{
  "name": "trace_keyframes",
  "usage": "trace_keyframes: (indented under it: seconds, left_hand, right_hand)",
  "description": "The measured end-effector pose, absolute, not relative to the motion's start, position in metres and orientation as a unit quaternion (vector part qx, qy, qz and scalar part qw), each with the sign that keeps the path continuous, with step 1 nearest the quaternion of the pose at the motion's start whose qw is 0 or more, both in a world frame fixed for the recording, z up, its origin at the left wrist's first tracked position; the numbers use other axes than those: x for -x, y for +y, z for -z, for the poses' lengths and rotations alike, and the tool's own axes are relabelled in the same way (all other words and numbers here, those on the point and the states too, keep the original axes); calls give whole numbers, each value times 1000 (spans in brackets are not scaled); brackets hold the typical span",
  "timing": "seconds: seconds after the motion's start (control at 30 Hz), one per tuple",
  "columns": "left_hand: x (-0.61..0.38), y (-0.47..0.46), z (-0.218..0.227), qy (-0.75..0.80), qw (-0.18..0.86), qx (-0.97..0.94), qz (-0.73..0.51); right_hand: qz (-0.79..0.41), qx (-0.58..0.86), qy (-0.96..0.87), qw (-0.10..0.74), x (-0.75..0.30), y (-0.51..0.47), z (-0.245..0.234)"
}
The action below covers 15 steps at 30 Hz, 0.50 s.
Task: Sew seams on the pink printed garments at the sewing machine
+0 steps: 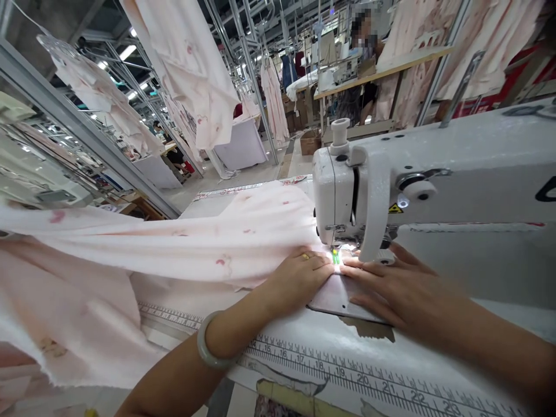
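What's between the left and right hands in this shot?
In the head view, a green presser foot of the sewing machine lies between the left hand and right hand, over pale pink fabric.

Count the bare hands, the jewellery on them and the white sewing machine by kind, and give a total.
Bare hands (left hand, right hand): 2
Gold finger ring: 1
Pale round bangle: 1
White sewing machine: 1
Total: 5
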<state>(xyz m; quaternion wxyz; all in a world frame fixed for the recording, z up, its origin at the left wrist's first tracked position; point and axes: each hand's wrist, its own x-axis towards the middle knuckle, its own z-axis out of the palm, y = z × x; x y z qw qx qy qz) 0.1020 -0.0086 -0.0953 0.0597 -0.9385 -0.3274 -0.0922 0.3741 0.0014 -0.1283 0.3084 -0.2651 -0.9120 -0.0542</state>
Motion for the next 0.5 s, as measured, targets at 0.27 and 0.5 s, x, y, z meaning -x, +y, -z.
trace_keyframes:
  seconds: [0.27, 0.5]
  left_hand:
    - [-109, -5, 84, -361, 83, 929, 0]
    - [-110, -5, 85, -375, 90, 923, -4]
  right_hand:
    - [103, 261, -916, 288, -379, 5, 126]
    - [65, 265, -924, 268, -383, 12, 138]
